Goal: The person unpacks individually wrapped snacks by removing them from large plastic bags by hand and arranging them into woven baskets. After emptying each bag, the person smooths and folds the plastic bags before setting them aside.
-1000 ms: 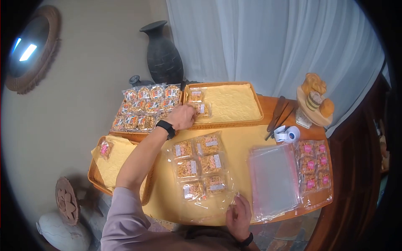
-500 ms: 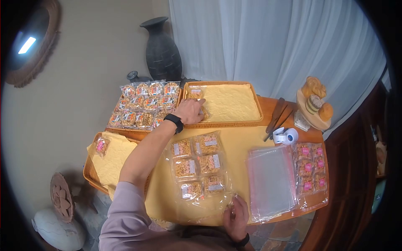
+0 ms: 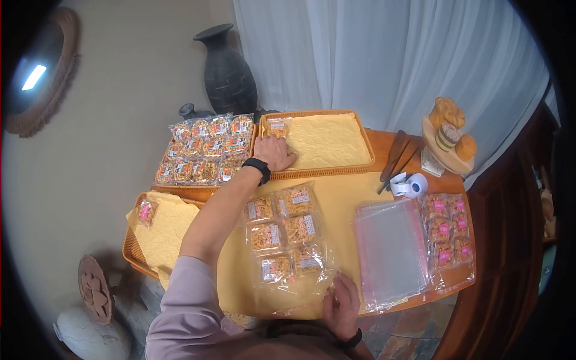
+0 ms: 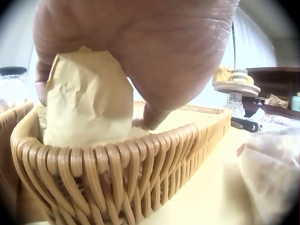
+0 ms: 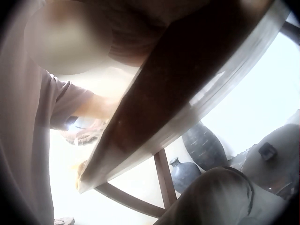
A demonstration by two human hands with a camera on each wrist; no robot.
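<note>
While my left grip reaches over the near rim into the left end of the lined basket, a snack packet lies just beyond it, in that basket's far-left corner. It looks squarish, with no clear long axis; my right grip is farther off, on my side of the basket, by the clear bag. Whether either grip holds anything, I cannot tell. The left wrist view shows paper liner standing up beneath my palm, hidden from the head view.
</note>
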